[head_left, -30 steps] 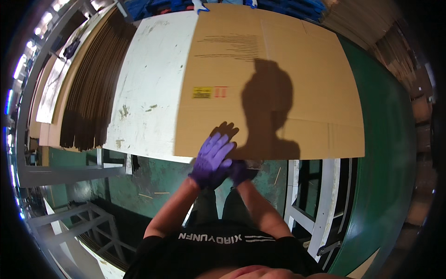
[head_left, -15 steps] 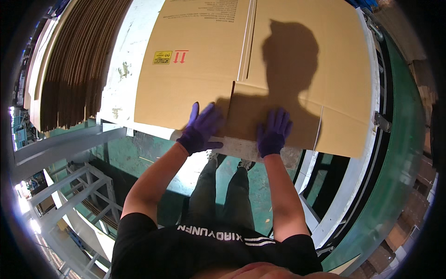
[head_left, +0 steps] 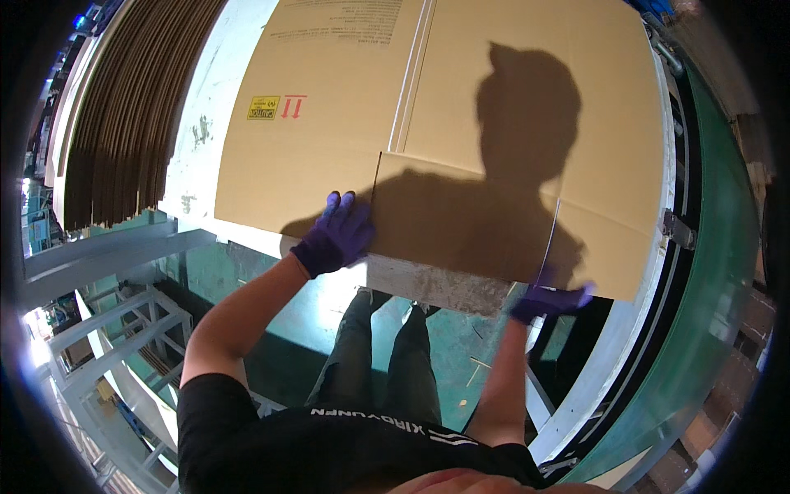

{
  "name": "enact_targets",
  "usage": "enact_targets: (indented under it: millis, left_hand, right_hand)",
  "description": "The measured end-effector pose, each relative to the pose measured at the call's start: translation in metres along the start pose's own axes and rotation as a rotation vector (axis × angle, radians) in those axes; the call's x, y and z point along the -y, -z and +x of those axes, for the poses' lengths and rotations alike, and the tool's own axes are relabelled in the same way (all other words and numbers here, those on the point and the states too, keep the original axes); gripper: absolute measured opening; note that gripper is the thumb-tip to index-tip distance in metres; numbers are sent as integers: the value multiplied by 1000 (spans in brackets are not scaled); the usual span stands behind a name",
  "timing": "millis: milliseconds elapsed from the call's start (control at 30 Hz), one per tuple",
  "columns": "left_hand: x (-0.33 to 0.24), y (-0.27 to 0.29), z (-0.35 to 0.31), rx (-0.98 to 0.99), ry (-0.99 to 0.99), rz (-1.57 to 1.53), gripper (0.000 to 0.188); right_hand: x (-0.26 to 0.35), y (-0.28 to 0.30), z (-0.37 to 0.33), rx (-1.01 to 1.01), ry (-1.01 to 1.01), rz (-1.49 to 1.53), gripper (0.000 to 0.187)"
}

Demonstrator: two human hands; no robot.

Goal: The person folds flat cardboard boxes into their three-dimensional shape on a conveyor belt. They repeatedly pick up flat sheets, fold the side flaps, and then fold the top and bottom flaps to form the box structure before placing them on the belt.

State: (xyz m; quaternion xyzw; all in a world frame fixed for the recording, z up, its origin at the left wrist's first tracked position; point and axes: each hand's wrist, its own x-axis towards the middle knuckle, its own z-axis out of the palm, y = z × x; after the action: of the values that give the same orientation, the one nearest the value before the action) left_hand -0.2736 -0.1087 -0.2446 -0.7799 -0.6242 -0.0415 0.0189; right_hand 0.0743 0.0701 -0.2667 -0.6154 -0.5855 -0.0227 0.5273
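Note:
A large flattened cardboard box (head_left: 337, 123) lies across the white tabletop, with creases, slots, a yellow label and red arrows on its face. My left hand (head_left: 333, 235), in a purple glove, rests on its near edge left of the dark slot, fingers extended and holding nothing. At the near edge further right is my right hand (head_left: 550, 303), also purple-gloved. It is turned sideways beside the white slot and somewhat blurred. Whether its fingers grip the cardboard edge is not plain.
A stack of cardboard sheets (head_left: 140, 107) stands on edge at the left. Grey metal framing (head_left: 115, 251) runs below it. A metal rail with a latch (head_left: 678, 229) borders the table on the right, with a green surface (head_left: 724, 239) beyond. My head's shadow falls on the cardboard.
My right hand has moved right and nearer to me, from the cardboard's face to its near edge. My left hand has shifted slightly left, and the cardboard has slid a little left and nearer.

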Motion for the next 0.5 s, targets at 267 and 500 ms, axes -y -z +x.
enact_targets:
  millis: [267,500]
  left_hand:
    - [13,-3,-2,34,-57,-34,35]
    - [15,2,-1,-42,-47,-108,45]
  right_hand:
    - [-135,82,177,248,-783,760,45]
    - [20,103,89,444,-44,-16,46]
